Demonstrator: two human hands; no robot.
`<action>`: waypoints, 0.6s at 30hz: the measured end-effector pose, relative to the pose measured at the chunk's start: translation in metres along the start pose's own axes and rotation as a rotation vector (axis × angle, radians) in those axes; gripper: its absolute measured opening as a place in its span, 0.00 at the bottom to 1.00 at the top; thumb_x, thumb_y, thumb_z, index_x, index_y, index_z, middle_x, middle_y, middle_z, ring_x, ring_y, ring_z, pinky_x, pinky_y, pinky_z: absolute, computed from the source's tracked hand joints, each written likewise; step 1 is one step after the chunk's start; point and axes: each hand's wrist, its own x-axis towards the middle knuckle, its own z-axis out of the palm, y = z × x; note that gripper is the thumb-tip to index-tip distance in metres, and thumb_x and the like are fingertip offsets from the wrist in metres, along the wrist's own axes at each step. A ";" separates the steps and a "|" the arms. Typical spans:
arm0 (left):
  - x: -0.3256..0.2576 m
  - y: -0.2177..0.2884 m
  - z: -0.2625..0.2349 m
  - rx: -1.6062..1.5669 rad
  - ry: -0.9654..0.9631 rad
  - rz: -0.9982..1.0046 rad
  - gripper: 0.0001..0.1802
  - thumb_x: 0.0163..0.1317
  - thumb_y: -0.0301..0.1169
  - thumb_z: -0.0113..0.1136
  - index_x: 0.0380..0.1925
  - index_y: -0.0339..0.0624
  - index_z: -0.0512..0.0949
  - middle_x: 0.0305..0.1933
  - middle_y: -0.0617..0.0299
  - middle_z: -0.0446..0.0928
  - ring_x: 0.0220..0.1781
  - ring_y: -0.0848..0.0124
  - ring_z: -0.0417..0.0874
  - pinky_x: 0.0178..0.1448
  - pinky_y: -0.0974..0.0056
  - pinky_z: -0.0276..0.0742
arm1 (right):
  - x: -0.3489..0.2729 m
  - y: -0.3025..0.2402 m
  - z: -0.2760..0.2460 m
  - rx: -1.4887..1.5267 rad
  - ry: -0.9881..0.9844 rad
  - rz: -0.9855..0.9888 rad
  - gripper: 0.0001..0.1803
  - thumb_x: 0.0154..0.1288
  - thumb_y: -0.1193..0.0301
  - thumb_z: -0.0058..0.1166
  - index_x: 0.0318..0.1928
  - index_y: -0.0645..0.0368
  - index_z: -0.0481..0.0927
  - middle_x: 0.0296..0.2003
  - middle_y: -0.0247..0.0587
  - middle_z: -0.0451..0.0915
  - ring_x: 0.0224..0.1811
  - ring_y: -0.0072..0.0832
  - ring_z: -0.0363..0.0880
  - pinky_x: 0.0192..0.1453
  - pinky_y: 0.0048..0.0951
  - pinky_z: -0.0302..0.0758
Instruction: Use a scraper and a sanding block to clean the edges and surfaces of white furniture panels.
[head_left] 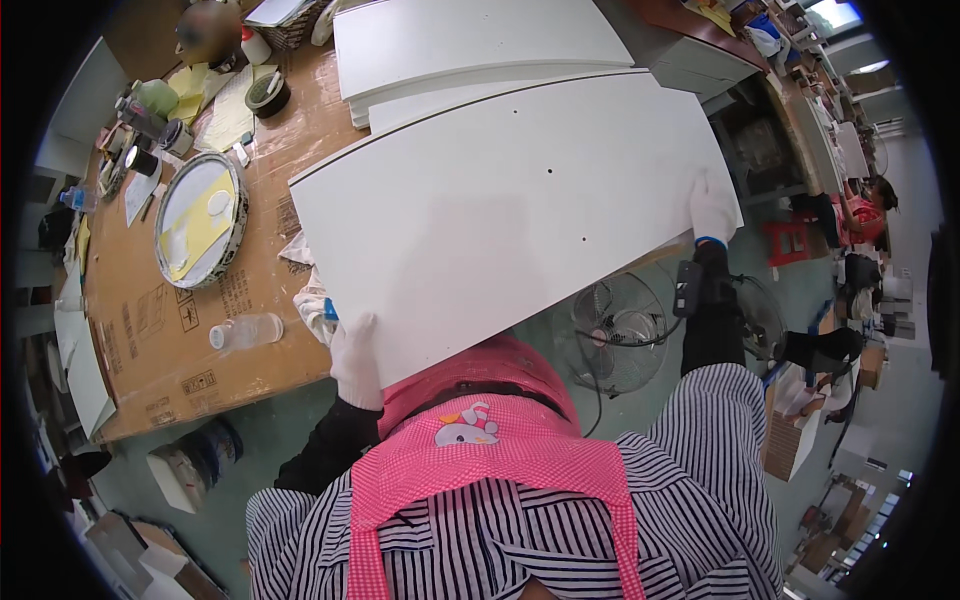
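A large white panel (pixel 500 210) with several small dark holes lies slanted in front of me, over the table and past its right side. At the panel's near left corner my left hand (pixel 357 362), in a white glove, grips the edge, its thumb up at the rim and its other fingers mostly hidden. My right hand (pixel 712 208), also gloved in white with a blue cuff, holds the right end; its fingertips look pale and blurred against the white surface. Behind this panel rests a stack of similar white panels (pixel 480 45).
The table (pixel 270 385) is covered in brown cardboard. On its left are a round tray (pixel 243 225) with a yellow sheet, a clear bottle (pixel 246 332), a roll of tape (pixel 267 95) and a white rag (pixel 312 285). A floor fan (pixel 620 325) stands below the panel's right side.
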 end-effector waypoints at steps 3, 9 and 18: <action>0.004 -0.030 -0.018 0.195 0.012 0.181 0.20 0.72 0.34 0.59 0.58 0.34 0.77 0.51 0.59 0.78 0.53 0.71 0.78 0.54 0.63 0.77 | -0.026 -0.047 -0.011 0.077 0.008 -0.144 0.20 0.75 0.58 0.45 0.57 0.52 0.81 0.41 0.49 0.85 0.44 0.47 0.83 0.48 0.46 0.80; 0.012 -0.007 0.005 0.131 0.025 -0.001 0.19 0.77 0.36 0.51 0.58 0.31 0.76 0.59 0.55 0.78 0.57 0.69 0.78 0.58 0.63 0.77 | -0.233 -0.238 -0.086 0.486 -0.164 -1.128 0.20 0.60 0.68 0.53 0.53 0.52 0.83 0.32 0.40 0.81 0.33 0.41 0.83 0.35 0.42 0.79; 0.010 -0.006 -0.005 -0.104 0.044 -0.126 0.22 0.77 0.43 0.51 0.58 0.36 0.75 0.54 0.60 0.78 0.55 0.70 0.80 0.59 0.63 0.78 | -0.022 -0.019 -0.043 0.035 -0.143 0.076 0.19 0.73 0.53 0.47 0.49 0.48 0.85 0.46 0.46 0.86 0.45 0.48 0.84 0.48 0.47 0.80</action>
